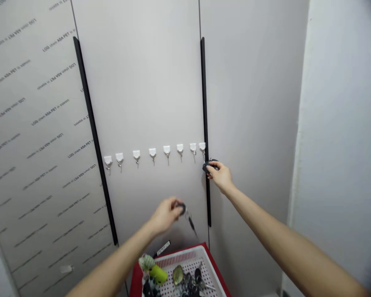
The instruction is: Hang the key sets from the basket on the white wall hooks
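My right hand (221,176) is closed around a dark key fob (207,167), close below the rightmost white adhesive hook (202,147) and in front of a black door handle. I cannot tell whether the fob hangs on that hook. Lower and to the left, my left hand (167,215) pinches a black key fob (181,208) with a key (192,224) dangling from it, slightly blurred. Both hang above a white perforated basket (204,258), which holds a pile of keys (190,284), an olive-green tag (178,274) and a yellow-green cylinder (158,274).
Several white hooks run in a row across the pale door panel, among them a middle hook (167,150). Long black handles (94,136) border the panel. Under the basket is a red surface (137,280). A white wall (336,144) stands at the right.
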`<state>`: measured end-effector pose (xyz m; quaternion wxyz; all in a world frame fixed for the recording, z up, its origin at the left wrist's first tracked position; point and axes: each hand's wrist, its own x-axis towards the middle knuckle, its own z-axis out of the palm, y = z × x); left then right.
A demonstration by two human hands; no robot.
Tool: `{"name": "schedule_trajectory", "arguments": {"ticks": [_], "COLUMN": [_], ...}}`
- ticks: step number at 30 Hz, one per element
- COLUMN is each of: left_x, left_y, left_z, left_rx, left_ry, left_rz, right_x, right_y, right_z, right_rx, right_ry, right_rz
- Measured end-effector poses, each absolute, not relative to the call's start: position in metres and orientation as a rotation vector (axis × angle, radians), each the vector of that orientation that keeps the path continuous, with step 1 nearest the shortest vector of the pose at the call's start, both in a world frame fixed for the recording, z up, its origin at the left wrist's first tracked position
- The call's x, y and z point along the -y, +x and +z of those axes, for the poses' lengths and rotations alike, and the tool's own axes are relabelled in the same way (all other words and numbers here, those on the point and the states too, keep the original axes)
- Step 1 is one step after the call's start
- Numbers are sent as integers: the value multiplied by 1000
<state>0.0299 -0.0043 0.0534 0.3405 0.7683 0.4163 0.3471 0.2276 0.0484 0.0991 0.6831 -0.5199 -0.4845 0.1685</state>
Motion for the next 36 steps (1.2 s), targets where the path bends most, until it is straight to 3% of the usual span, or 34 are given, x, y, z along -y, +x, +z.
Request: {"name": "schedule_trajectory", "arguments": {"ticks": [6, 14, 18, 24, 29, 31, 36], "left_x": [26, 38, 42, 45, 36, 30, 22], "left_y": [16, 6, 2, -4, -3, -3, -6], "left_z": [-53, -92, -102, -116, -98, -73, 6], "left_rx": [-1195, -1479, -1538, -1542, -1336, -1169, -737], "left_ry": [2035, 2138, 2152, 2061, 1539, 1250, 969], "left_rz": [615, 581, 513, 581, 914, 1011, 1031], "right_x": [-11, 29, 32, 32, 26, 19, 6], "right_y": [223, 166, 152, 154, 151, 142, 115], "right_z": [87, -73, -111, -109, -79, -55, 11], "right_rx": [1480, 2061, 2164, 2241, 2124, 1974, 1471], "right_ry": [-1285, -1441, -1496, -1579, -1571, -1460, -934], "right_rz": [418, 599, 583, 531, 452, 618, 1468]}}
